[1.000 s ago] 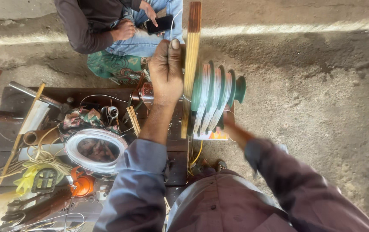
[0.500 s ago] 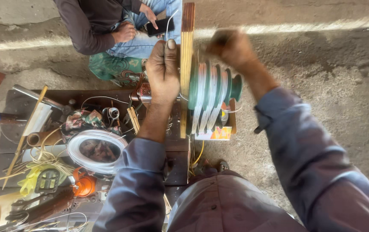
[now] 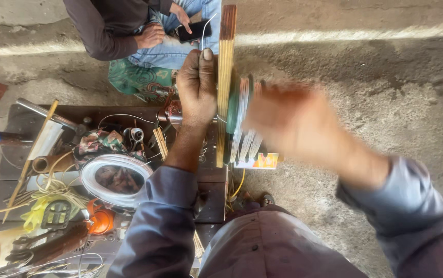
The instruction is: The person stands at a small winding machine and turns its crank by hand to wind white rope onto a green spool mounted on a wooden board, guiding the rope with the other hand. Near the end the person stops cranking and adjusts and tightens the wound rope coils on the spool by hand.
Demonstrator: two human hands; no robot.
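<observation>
Right now the left hand has a closed grip on the upright wooden board, steadying the wire-wound former; the blurred right hand, grip unreadable, sweeps alongside.

Soft daylight, right hand apparently motion-blurred

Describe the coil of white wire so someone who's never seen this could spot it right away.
Start at the cluttered dark workboard left of the person's left forearm. The coil of white wire lies there, beside the sleeve. Unlike its neighbours, it is a pale, open ring.
</observation>
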